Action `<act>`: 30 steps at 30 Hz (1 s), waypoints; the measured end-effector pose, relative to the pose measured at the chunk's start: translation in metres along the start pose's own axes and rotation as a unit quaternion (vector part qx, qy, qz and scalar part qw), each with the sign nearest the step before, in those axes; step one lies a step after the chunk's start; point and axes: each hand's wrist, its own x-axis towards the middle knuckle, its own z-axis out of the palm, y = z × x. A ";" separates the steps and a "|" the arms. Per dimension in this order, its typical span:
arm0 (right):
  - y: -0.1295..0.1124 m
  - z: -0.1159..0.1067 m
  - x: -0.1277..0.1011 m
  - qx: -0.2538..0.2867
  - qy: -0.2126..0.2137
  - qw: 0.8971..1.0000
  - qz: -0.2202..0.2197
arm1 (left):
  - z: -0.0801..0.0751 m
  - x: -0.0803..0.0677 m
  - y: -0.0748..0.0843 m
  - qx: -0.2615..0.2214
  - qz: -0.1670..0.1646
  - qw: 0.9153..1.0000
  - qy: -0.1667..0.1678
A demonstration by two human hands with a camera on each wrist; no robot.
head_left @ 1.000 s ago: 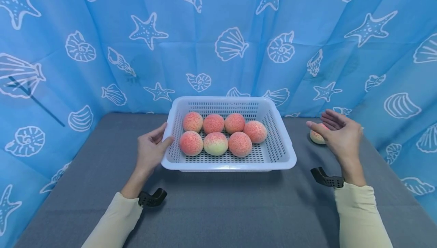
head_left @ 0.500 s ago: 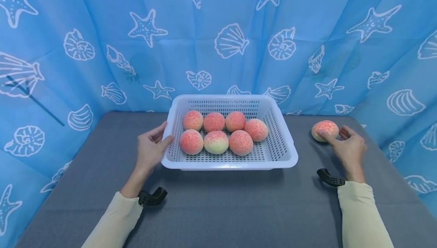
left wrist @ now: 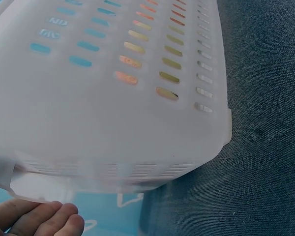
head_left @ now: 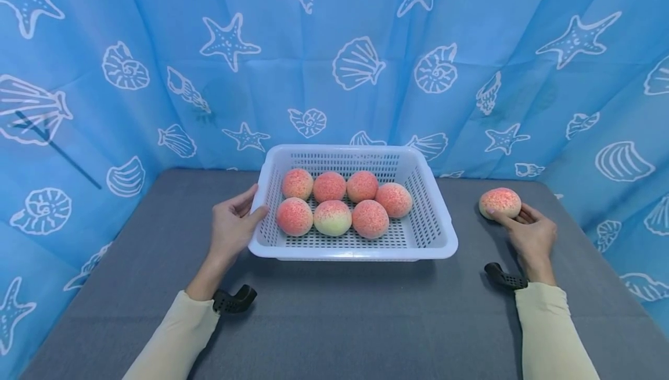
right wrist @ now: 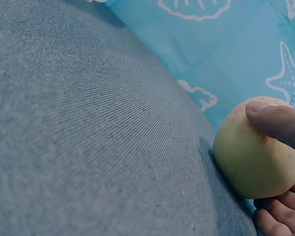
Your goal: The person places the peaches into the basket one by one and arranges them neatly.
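My left hand (head_left: 232, 223) holds the left rim of a white slotted plastic basket (head_left: 355, 253), thumb over the rim and fingers behind it. In the left wrist view the fingers (left wrist: 49, 217) show under the basket's rim, and its slotted wall (left wrist: 103, 132) fills most of the picture. Several pink and pale-green peaches (head_left: 332, 218) lie inside. Right of the basket, a single peach (head_left: 500, 201) is on the table, with my right hand (head_left: 534, 237) gripping its near right side. The right wrist view shows the thumb (right wrist: 275, 120) across that peach (right wrist: 255, 164) and the fingers curled against its other side.
The table is covered in dark grey cloth (head_left: 334, 316). A blue curtain (head_left: 292, 89) printed with shells and starfish hangs along the back and both sides, close behind the basket. Black wrist mounts (head_left: 233, 300) jut inward from both wrists.
My right hand has come down from over the lone peach to its near right side and taken hold of it. The left hand and the basket have hardly moved.
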 end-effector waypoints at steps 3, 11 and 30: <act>-0.001 0.000 0.000 0.011 0.010 1.000 -0.001 | 0.000 0.000 -0.001 0.003 0.001 1.000 0.002; -0.035 -0.009 -0.014 0.166 0.031 0.985 -0.043 | 0.001 -0.001 -0.001 0.003 0.008 1.000 0.004; -0.122 0.019 -0.100 0.198 -0.157 0.934 -0.251 | 0.000 -0.001 -0.002 0.009 0.004 1.000 0.004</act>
